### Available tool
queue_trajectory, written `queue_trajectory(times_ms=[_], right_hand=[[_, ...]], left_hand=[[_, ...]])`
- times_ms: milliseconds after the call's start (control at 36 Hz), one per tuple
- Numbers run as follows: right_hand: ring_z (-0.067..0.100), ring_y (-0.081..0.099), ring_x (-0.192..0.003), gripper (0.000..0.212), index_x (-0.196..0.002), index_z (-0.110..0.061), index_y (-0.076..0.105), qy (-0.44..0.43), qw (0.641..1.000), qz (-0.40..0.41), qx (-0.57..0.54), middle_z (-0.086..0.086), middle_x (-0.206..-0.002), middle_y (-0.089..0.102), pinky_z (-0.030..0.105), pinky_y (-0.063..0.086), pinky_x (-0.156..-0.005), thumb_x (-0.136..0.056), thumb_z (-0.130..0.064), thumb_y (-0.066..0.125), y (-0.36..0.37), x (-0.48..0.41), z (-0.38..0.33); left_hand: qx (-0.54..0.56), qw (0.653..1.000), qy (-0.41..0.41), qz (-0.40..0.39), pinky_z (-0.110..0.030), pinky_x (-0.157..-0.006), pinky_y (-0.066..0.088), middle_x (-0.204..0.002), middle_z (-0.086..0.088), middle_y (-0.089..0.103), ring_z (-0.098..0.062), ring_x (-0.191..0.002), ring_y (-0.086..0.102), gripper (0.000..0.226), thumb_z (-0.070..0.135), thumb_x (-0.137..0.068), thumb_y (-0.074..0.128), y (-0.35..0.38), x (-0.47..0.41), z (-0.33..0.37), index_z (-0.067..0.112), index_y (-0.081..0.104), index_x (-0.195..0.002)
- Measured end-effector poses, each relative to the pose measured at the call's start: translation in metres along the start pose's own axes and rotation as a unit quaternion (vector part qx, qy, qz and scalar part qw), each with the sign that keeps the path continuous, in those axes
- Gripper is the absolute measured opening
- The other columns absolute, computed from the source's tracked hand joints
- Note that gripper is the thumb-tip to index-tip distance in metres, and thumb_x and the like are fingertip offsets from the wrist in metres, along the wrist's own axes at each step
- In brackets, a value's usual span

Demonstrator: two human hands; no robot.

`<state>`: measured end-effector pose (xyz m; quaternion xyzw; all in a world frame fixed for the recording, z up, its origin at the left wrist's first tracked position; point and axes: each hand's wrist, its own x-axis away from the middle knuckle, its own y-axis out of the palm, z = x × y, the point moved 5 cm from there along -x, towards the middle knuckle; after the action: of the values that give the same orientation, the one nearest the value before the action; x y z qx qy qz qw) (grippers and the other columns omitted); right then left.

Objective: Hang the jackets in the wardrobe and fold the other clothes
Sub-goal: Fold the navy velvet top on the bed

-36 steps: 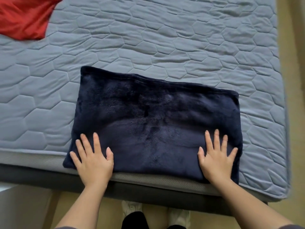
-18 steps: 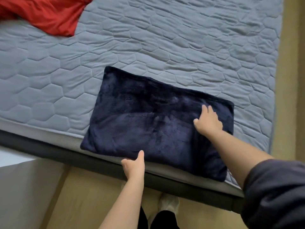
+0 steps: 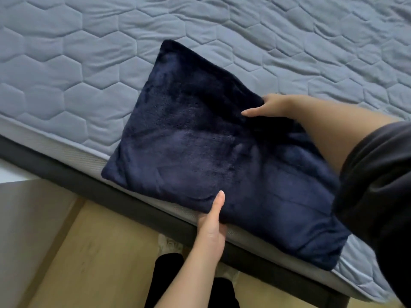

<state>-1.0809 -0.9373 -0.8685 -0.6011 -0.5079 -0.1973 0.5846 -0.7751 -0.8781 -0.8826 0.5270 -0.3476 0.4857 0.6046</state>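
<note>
The folded navy fleece [image 3: 200, 141] lies flat on the grey quilted mattress [image 3: 66, 63], turned at an angle. Its near edge overhangs the side of the mattress above the dark bed frame [image 3: 66, 172]. The left grip [image 3: 211, 227] comes up from below and grasps that near edge about midway along. Its thumb lies straight on top of the plush cloth, and its fingers are tucked out of sight beneath the cloth. The right grip [image 3: 270, 106] reaches across from the right and grasps the opposite, far edge. Its thumb points left along the upper surface, and its fingers curl over the edge onto the mattress side. The fleece thus sits between the two grips, one on the near edge and one on the far, and its two left corners lie free on the bed. A dark sleeve [image 3: 378, 185] is pushed up on the right forearm and covers the fleece's right end. Below the bed is a tan floor [image 3: 89, 252], with dark trousers [image 3: 169, 272] and a pale shoe [image 3: 168, 243] beside the frame.
</note>
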Motion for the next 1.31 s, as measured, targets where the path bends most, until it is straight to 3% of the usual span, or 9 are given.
queue_trajectory(times_ms=[194,278,500,639,722,889,1028,1167,1306], right_hand=[[0.027,0.066,-0.095,0.108,-0.116,-0.019,0.062,0.022,0.993,-0.041,-0.111,0.005,-0.111,0.068,0.045,0.052,-0.093,-0.024,-0.071,0.083,-0.014,0.019,0.014],[0.030,0.069,-0.090,0.110,-0.111,-0.015,0.065,0.022,0.984,-0.027,-0.174,0.008,-0.104,0.071,0.049,0.054,-0.087,-0.015,-0.066,0.086,-0.044,0.046,0.020],[0.021,0.065,-0.099,0.082,-0.124,-0.005,0.059,-0.025,0.925,0.067,-0.374,0.011,-0.117,0.066,0.033,0.055,-0.084,-0.054,-0.038,0.083,-0.173,0.166,0.034],[0.007,0.068,-0.090,0.102,-0.115,-0.019,0.064,-0.078,0.895,0.097,-0.429,-0.004,-0.103,0.072,0.032,0.046,-0.085,-0.023,-0.052,0.093,-0.229,0.239,0.051],[0.008,0.061,-0.106,0.074,-0.125,-0.026,0.059,-0.077,0.883,0.077,-0.456,-0.008,-0.116,0.068,0.038,0.039,-0.099,-0.056,-0.044,0.081,-0.229,0.262,0.060],[0.012,0.042,-0.131,0.068,-0.133,-0.033,0.048,-0.002,0.845,0.051,-0.532,-0.008,-0.135,0.055,0.052,0.013,-0.116,-0.069,-0.049,0.065,-0.151,0.257,0.100],[0.016,0.046,-0.124,0.073,-0.128,-0.028,0.052,0.087,0.833,0.021,-0.546,-0.005,-0.130,0.058,0.050,0.019,-0.110,-0.060,-0.043,0.075,0.004,0.232,0.139],[0.018,0.046,-0.121,0.037,-0.115,-0.024,0.056,0.143,0.824,-0.034,-0.547,0.000,-0.133,0.056,0.048,0.024,-0.104,-0.082,-0.034,0.070,0.144,0.207,0.164],[0.017,0.039,-0.133,0.087,-0.138,-0.025,0.044,0.140,0.797,-0.095,-0.580,-0.006,-0.137,0.050,0.044,0.022,-0.105,-0.063,-0.052,0.079,0.159,0.187,0.161]], left_hand=[[-0.034,0.999,-0.015,-0.006,-0.039,-0.095,0.050,-0.112,-0.005,0.070,-0.021,-0.105,0.066,0.059,0.021,-0.062,0.077,0.008,0.023,0.012,0.011,0.061,-0.117],[-0.086,0.995,0.007,-0.041,-0.034,-0.090,0.053,-0.112,-0.005,0.070,-0.019,-0.104,0.067,0.079,0.026,-0.045,0.092,0.020,0.041,0.034,0.007,0.063,-0.116],[-0.284,0.937,0.150,-0.140,-0.029,-0.081,0.052,-0.104,-0.004,0.073,-0.015,-0.097,0.068,0.061,0.036,-0.071,0.074,0.163,0.106,0.187,0.007,0.060,-0.123],[-0.415,0.866,0.245,-0.135,-0.034,-0.090,0.052,-0.109,0.002,0.071,-0.015,-0.098,0.067,0.089,0.074,-0.049,0.067,0.277,0.165,0.261,0.017,0.062,-0.118],[-0.422,0.853,0.281,-0.125,-0.034,-0.093,0.049,-0.114,0.004,0.067,-0.012,-0.101,0.064,0.064,0.066,-0.074,0.062,0.314,0.187,0.275,0.021,0.060,-0.119],[-0.487,0.825,0.277,-0.069,-0.032,-0.085,0.037,-0.107,0.007,0.057,-0.013,-0.098,0.051,0.048,0.056,-0.084,0.058,0.298,0.161,0.250,0.023,0.056,-0.119],[-0.575,0.799,0.174,-0.016,-0.035,-0.089,0.043,-0.117,-0.003,0.060,-0.020,-0.100,0.054,0.064,0.057,-0.079,0.062,0.196,0.080,0.188,0.011,0.058,-0.122],[-0.604,0.785,0.122,0.061,-0.034,-0.091,0.043,-0.122,-0.019,0.061,-0.028,-0.111,0.057,0.060,0.043,-0.084,0.064,0.091,0.025,0.145,-0.003,0.060,-0.121],[-0.613,0.771,0.165,0.045,-0.030,-0.077,0.039,-0.099,-0.009,0.059,-0.021,-0.094,0.053,0.025,0.028,-0.095,0.053,0.090,0.008,0.148,0.007,0.064,-0.100]])
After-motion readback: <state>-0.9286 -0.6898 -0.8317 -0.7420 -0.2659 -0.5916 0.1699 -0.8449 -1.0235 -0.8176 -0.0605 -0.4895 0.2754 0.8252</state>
